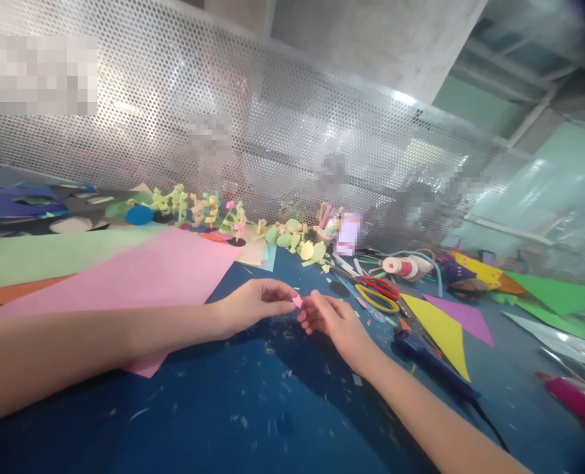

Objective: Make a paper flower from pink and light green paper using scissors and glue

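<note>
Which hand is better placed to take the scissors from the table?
Right. The scissors lie just beyond the right hand, on its side; the left hand is farther away and pinches the pink paper piece.

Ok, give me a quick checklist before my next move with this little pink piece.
1. Grip on small pink piece: ok, both hands pinch it.
2. View of left hand and right hand: ok.
3. Distance of scissors from fingers: ok, apart.
4. State of glue gun: cannot tell; lies by right forearm.
5. Folds in the piece: cannot tell, too small.
6. Scraps on blue table: not ok, littered.
</note>
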Motion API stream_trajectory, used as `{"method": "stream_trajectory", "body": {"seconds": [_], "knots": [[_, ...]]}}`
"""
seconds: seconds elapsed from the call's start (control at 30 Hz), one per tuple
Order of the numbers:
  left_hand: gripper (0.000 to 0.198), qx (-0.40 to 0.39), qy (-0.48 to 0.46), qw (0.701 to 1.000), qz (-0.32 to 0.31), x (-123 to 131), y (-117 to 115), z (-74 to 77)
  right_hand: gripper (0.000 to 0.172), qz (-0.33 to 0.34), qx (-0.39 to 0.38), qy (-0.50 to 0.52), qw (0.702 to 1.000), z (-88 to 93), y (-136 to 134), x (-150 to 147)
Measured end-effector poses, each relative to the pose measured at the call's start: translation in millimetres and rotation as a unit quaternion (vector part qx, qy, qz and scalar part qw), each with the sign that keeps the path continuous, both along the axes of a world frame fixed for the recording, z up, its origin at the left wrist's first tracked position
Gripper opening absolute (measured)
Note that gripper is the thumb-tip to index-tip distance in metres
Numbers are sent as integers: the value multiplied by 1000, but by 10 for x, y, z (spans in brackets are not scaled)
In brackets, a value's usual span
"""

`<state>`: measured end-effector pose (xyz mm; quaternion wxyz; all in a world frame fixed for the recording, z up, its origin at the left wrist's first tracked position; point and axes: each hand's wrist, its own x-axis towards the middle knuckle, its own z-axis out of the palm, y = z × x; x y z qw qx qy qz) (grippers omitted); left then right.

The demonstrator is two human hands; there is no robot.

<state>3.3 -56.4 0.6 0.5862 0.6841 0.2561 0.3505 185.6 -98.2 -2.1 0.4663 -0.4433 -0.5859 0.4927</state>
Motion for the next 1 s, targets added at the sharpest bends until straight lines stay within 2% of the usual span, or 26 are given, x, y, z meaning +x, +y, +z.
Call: {"method": "stream_trajectory", "body": {"seconds": [0.23, 0.3, 0.37, 0.43, 0.57, 0.67, 0.73, 0.8, 0.87, 1.0], "knots": [[29, 1, 23, 1000, 16, -29, -17, -2, 21, -39, 64, -46, 996, 77, -38, -42], [30, 8, 29, 999, 23, -37, -13, -8, 26, -32, 101, -74, 992, 92, -42, -54], [31, 11, 25, 999, 24, -43, -6, -18, 29, -13, 144, -121, 982, 88, -36, -62], [31, 11, 16, 1000, 18, -50, 5, -32, 24, -8, 179, -166, 970, 71, -23, -66], [33, 9, 4, 1000, 20, -54, 40, -73, 17, -39, 217, -245, 944, 50, 12, -59], [36, 3, -9, 999, 39, -48, 56, -87, 17, -72, 229, -283, 928, 45, 65, -22], [32, 11, 4, 999, 36, -46, 47, -79, 18, -104, 236, -312, 914, 25, 124, 24], [25, 42, 45, 998, 15, -51, 20, -65, 21, -130, 240, -340, 900, -14, 193, 80], [21, 111, 103, 988, -6, -61, -17, -55, 28, -141, 239, -363, 890, -65, 253, 133], [19, 309, 177, 934, -11, -78, -94, -44, 33, -145, 231, -389, 880, -154, 305, 202]]}}
